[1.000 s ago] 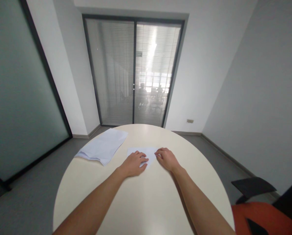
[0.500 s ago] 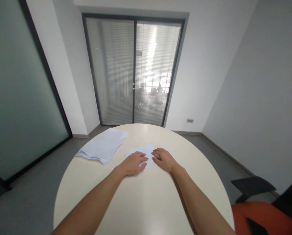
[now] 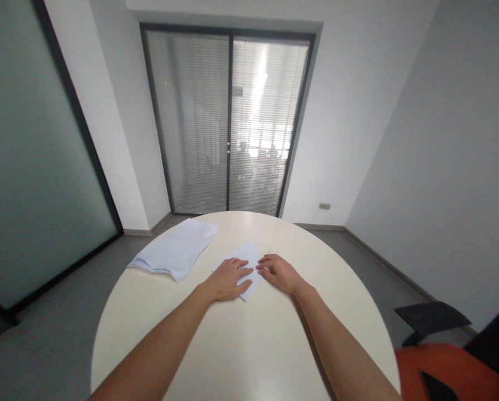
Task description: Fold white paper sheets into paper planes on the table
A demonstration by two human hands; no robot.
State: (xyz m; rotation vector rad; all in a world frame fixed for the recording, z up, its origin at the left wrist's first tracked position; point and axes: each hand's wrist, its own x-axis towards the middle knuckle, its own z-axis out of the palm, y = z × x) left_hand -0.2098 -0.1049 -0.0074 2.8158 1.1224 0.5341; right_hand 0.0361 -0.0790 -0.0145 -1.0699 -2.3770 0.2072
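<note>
round tbl [image 3: 241, 351] w/ paper [image 3: 248, 253] under spread l hand [image 3: 228, 279]; r hand [image 3: 280, 274] at paper's rt edge, grip unclear

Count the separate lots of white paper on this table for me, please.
2: a small piece under the left hand, and a larger layered pile farther left on the table. More sheets may be hidden within either.

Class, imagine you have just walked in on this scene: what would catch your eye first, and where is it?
Probably the small white paper near the middle of the round table, with the left hand spread over it and the right hand at its right edge. Next, perhaps, the orange chair seat at the lower right, and the bright blinds straight ahead.
</note>
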